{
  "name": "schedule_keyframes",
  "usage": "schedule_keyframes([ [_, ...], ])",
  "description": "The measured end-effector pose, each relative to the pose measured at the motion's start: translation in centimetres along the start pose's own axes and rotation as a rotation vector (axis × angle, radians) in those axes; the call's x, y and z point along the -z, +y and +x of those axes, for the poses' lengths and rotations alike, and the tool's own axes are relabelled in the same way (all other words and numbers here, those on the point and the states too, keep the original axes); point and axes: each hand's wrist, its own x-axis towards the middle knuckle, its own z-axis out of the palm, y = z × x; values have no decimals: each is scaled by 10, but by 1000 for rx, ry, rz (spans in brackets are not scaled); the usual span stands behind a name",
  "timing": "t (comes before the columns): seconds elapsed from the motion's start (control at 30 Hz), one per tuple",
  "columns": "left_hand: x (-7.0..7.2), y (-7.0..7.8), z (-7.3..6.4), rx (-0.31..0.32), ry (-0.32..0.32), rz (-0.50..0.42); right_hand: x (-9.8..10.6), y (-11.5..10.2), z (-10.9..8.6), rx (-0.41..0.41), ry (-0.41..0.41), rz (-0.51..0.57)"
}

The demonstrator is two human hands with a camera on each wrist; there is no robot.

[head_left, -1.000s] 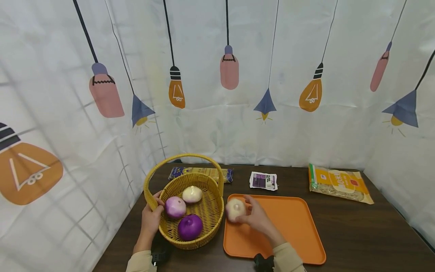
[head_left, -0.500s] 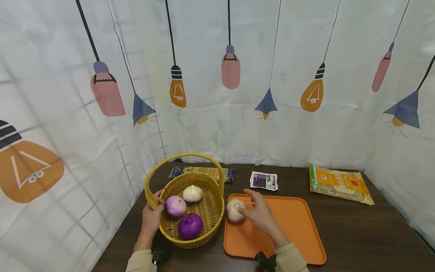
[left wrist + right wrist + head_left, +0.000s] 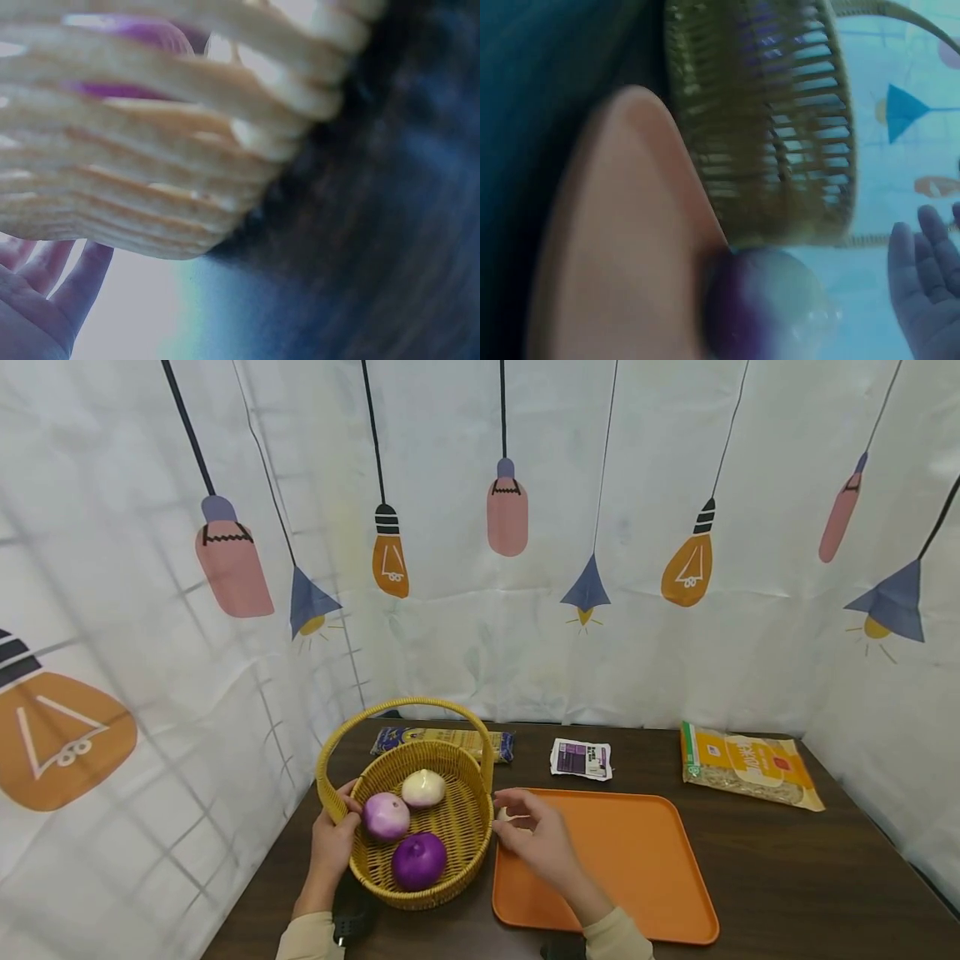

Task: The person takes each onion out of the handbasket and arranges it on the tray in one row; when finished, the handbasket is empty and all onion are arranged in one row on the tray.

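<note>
A yellow wicker basket (image 3: 468, 814) with a tall handle holds a white onion (image 3: 423, 788), a pale purple onion (image 3: 386, 816) and a dark purple onion (image 3: 418, 861). My left hand (image 3: 332, 843) grips its left rim beside the foot of the handle. On the orange tray (image 3: 622, 868), a white and purple onion (image 3: 772, 307) sits at the left edge, close to the basket. My right hand (image 3: 543, 839) hovers over that onion and hides most of it in the head view. Its fingers (image 3: 930, 262) look extended and apart from the onion in the right wrist view.
Behind the basket lies a long yellow and blue packet (image 3: 450, 741). A small white and purple packet (image 3: 582, 759) is behind the tray, and a yellow bag of grain (image 3: 750, 768) lies at the back right. White printed curtains (image 3: 480, 652) enclose the dark table (image 3: 795, 877).
My right hand first drew back from the onion on the tray, its fingers spreading, then moved left over it toward the basket's right rim. My left hand and the basket have stayed put.
</note>
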Motion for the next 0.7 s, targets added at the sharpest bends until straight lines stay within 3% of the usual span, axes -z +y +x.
schedule_keyframes([
  [0.2, -2, -1, 0, 6, 7, -9, -15, 2, 0, 72, -106, 56],
  [0.7, -1, -1, 1, -2, 10, 0, -52, -3, 30, -54, -311, -75],
])
